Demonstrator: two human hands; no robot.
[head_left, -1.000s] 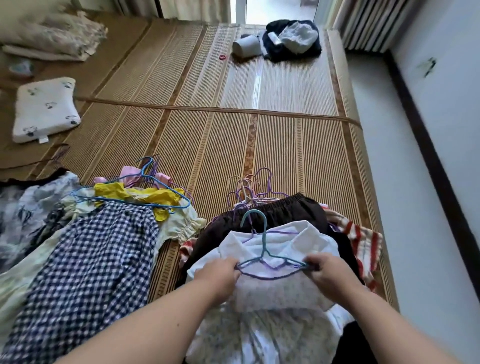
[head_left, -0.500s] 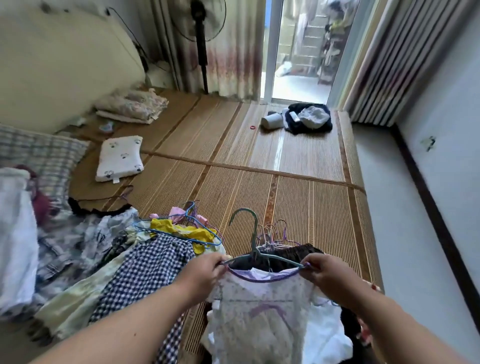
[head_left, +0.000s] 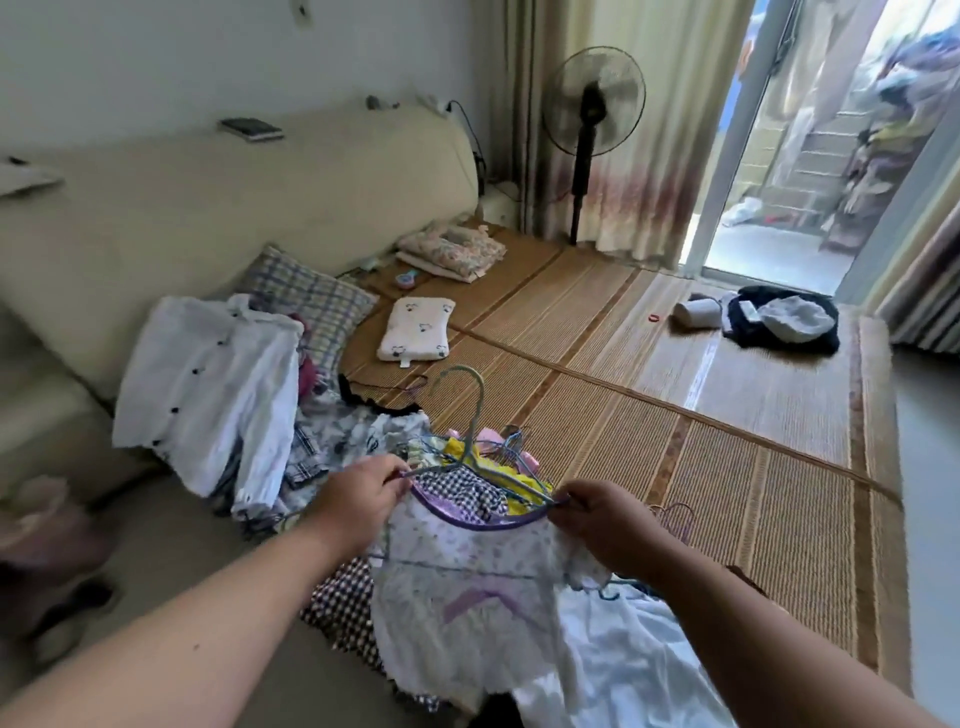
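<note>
A small white floral garment (head_left: 467, 587) with purple neck trim hangs on a teal wire hanger (head_left: 470, 415), held up in front of me. My left hand (head_left: 358, 499) pinches the garment's left shoulder and the hanger's left end. My right hand (head_left: 602, 519) pinches the right shoulder and the hanger's right end. The hanger's hook stands upright above the neckline. Beneath it lie a navy checked garment (head_left: 343, 608), a yellow piece with blue hangers (head_left: 498, 462) and a white cloth (head_left: 623, 670).
A white shirt with dark buttons (head_left: 208, 389) drapes over a heap at the left by the beige headboard (head_left: 234, 208). A small white pillow (head_left: 415, 330), folded bedding (head_left: 452, 252), loose purple hangers (head_left: 672, 519), dark clothes (head_left: 784, 322) and a standing fan (head_left: 587, 130) surround the bamboo mat (head_left: 727, 441).
Both hands have lifted the hanger with the floral garment up off the pile and carried it leftward. My view has swung up and to the left, bringing the headboard and fan into sight.
</note>
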